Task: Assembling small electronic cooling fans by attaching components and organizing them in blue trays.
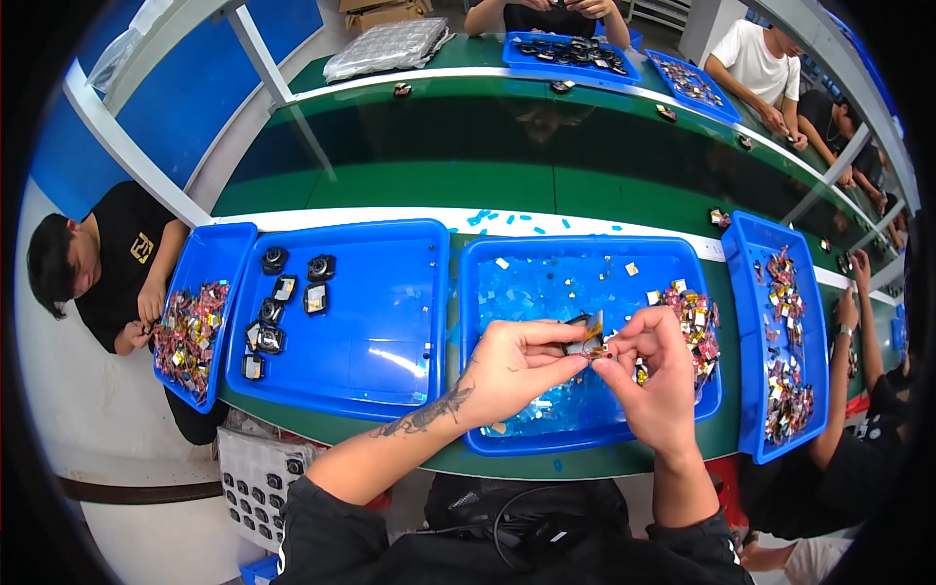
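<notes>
My left hand (526, 370) pinches a small electronic part (588, 341) with a dark edge and a flat yellowish piece standing up from it. My right hand (651, 375) closes its fingertips on the part's right end, and its exact kind is half hidden by the fingers. Both hands are over a blue tray (470, 341) scattered with bits of blue film. At that tray's right side is a heap of small circuit boards (704, 327) with red, yellow and white parts. To the left, another blue tray (341, 390) holds several small black camera-like units (321, 267).
Narrow blue bins of circuit boards stand at the far left (240, 255) and right (738, 341). Beyond a white ledge (390, 221) runs a green belt (439, 180) carrying a few units. Co-workers sit left, right and opposite. A divided tray of black units (255, 492) sits low at left.
</notes>
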`<action>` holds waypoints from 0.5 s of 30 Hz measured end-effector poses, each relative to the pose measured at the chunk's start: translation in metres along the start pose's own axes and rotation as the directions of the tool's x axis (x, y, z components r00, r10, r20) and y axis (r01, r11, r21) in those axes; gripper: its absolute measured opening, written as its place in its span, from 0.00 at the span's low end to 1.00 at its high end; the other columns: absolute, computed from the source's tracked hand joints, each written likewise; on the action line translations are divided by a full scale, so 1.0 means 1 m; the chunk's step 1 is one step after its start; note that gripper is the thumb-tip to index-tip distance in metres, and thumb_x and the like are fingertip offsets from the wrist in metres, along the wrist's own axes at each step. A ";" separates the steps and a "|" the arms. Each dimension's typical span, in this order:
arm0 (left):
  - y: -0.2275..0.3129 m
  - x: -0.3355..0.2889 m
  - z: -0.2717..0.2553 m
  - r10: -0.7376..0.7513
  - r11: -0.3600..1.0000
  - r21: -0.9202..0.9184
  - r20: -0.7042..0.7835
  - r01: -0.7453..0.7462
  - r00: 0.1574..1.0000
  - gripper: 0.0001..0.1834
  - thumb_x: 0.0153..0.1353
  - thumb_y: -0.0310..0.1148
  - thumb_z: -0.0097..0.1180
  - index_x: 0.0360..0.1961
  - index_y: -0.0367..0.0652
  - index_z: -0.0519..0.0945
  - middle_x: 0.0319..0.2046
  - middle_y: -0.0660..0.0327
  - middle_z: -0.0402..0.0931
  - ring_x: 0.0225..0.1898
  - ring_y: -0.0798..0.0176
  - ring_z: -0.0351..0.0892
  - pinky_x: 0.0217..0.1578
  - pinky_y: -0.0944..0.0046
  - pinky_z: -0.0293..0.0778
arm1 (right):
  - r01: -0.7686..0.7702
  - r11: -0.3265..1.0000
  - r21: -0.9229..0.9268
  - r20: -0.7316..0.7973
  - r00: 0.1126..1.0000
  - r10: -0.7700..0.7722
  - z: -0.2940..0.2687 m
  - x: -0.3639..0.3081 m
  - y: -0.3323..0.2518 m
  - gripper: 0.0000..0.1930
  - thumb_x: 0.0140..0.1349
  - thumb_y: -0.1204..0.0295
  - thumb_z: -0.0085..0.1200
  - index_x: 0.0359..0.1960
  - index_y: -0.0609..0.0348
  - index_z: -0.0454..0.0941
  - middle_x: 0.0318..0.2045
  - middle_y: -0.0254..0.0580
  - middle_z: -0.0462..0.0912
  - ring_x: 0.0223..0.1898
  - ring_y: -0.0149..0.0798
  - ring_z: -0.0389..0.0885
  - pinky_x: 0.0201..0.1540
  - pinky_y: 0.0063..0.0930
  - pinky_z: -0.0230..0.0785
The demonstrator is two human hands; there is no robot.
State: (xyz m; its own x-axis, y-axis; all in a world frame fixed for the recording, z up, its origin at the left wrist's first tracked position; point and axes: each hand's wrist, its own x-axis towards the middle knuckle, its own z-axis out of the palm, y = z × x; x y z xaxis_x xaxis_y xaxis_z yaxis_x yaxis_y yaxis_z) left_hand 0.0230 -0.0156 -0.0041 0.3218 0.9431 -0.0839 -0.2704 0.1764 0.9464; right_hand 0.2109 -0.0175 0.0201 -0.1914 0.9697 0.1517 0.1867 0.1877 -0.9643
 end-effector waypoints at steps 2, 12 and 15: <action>0.000 0.000 0.001 0.000 1.000 0.010 -0.004 0.000 1.000 0.20 0.59 0.17 0.60 0.53 0.28 0.77 0.51 0.50 0.77 0.48 0.63 0.81 0.49 0.68 0.79 | 0.014 0.993 -0.120 0.010 1.000 -0.013 0.000 0.002 0.002 0.18 0.53 0.85 0.62 0.41 0.60 0.66 0.25 0.34 0.79 0.23 0.21 0.68 0.26 0.17 0.61; -0.008 0.002 0.007 0.232 0.961 0.159 -0.009 -0.227 0.973 0.27 0.60 0.19 0.58 0.62 0.39 0.71 0.48 0.52 0.79 0.48 0.65 0.80 0.48 0.67 0.77 | 0.027 0.978 -0.206 0.011 1.000 -0.025 -0.003 0.010 0.001 0.19 0.52 0.82 0.64 0.42 0.60 0.67 0.24 0.34 0.78 0.22 0.25 0.67 0.26 0.19 0.61; 0.002 0.000 0.012 0.172 0.981 0.094 -0.055 -0.167 0.983 0.33 0.60 0.18 0.56 0.67 0.42 0.62 0.47 0.52 0.80 0.49 0.65 0.79 0.50 0.66 0.76 | 0.028 0.968 -0.249 -0.003 1.000 -0.029 -0.004 0.011 0.001 0.20 0.51 0.82 0.64 0.42 0.59 0.67 0.24 0.34 0.77 0.22 0.25 0.66 0.26 0.20 0.60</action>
State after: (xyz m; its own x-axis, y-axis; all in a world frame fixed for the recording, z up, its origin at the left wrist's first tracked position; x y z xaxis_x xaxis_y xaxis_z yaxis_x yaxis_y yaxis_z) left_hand 0.0339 -0.0185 0.0014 0.2197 0.9735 0.0635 -0.2335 -0.0107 0.9723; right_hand 0.2129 -0.0059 0.0217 -0.1943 0.9642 0.1806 0.4152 0.2477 -0.8754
